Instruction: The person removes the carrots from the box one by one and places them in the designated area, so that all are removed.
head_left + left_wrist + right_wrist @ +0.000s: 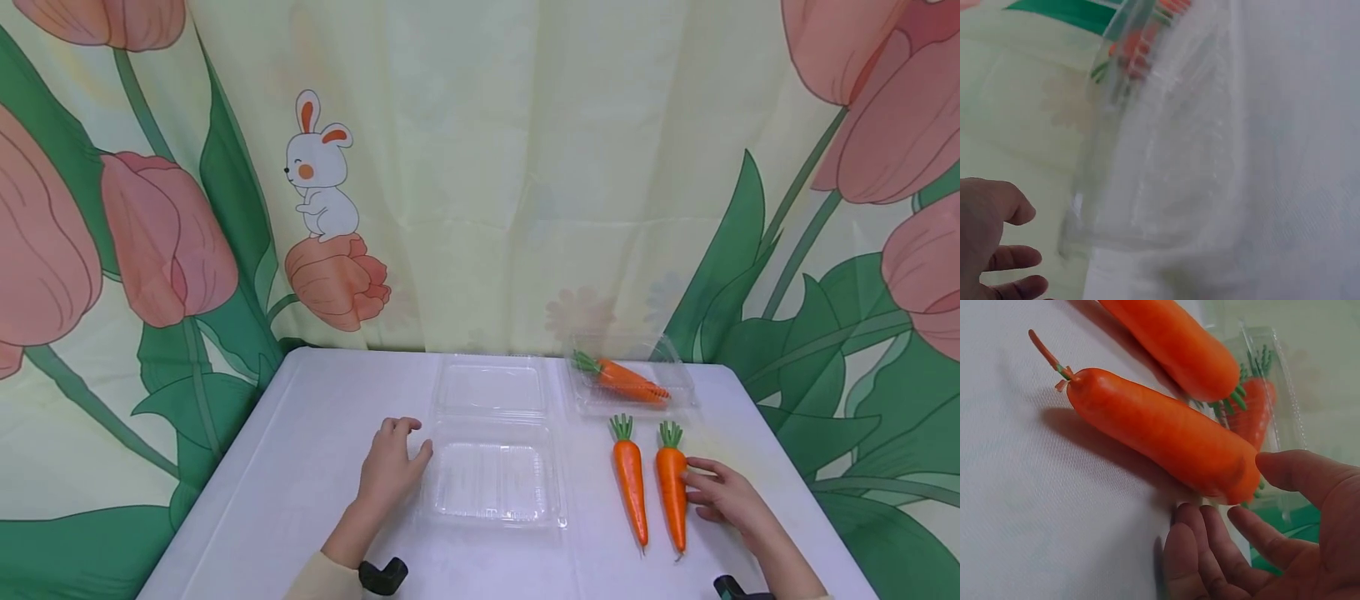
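An open clear plastic container (491, 479) lies mid-table, its lid (491, 389) folded back. Just left of it hovers my left hand (392, 471), fingers bent loosely around nothing; the left wrist view shows this hand (997, 244) near the blurred container (1179, 150). Two orange carrots lie side by side: the left carrot (630, 492) and the right carrot (671, 496). My right hand (727, 500) is at the right carrot's upper right side. In the right wrist view its thumb tip meets that carrot (1166, 434), with the fingers (1235, 550) spread below, not curled round it.
Behind the two carrots, at the back right, a second clear container (682, 392) holds carrots (626, 381). A white cloth covers the table (300, 450). A curtain (480, 167) printed with tulips and a rabbit hangs behind the table's back edge.
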`<action>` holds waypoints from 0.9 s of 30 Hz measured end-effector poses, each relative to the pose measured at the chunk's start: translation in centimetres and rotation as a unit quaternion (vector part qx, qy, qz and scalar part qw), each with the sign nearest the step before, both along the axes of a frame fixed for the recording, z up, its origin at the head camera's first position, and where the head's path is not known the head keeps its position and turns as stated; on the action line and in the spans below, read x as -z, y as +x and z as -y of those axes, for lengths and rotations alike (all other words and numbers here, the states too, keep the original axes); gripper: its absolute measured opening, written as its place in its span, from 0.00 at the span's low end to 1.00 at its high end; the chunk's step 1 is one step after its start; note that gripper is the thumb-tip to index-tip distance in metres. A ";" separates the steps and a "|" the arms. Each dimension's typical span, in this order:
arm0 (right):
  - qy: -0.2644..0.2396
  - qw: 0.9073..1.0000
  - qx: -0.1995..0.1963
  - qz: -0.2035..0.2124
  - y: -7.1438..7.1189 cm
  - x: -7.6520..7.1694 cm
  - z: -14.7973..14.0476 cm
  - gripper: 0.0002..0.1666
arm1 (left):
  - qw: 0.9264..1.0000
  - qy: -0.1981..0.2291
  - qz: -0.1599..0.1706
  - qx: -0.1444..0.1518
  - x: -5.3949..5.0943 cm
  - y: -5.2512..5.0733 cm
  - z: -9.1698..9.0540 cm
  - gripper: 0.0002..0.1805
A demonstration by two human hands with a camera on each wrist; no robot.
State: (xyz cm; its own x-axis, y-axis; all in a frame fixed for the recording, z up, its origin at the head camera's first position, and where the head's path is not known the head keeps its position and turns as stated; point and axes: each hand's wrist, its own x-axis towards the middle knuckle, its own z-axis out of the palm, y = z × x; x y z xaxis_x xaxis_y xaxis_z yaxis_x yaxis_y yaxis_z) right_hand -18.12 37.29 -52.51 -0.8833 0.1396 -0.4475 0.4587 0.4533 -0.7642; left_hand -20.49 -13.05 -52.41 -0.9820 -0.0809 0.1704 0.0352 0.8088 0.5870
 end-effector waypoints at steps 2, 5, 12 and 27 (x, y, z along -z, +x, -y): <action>-0.001 1.000 0.000 -0.002 0.0 -0.1 -0.2 0.46 | 0.998 -0.050 -0.024 0.026 -1.0 0.3 -0.9 0.20; -0.004 1.000 -0.001 -0.003 -0.1 -0.1 -0.4 0.46 | 0.992 -0.093 -0.049 0.071 -2.5 0.7 -2.6 0.18; 0.011 1.000 -0.003 -0.002 -0.3 0.0 -1.3 0.42 | 0.971 -0.139 -0.064 0.184 -4.9 0.8 -7.2 0.14; 0.027 0.997 0.042 -0.056 -2.8 -1.6 -3.0 0.42 | 0.922 -0.265 0.022 0.280 -5.2 -0.1 -15.6 0.27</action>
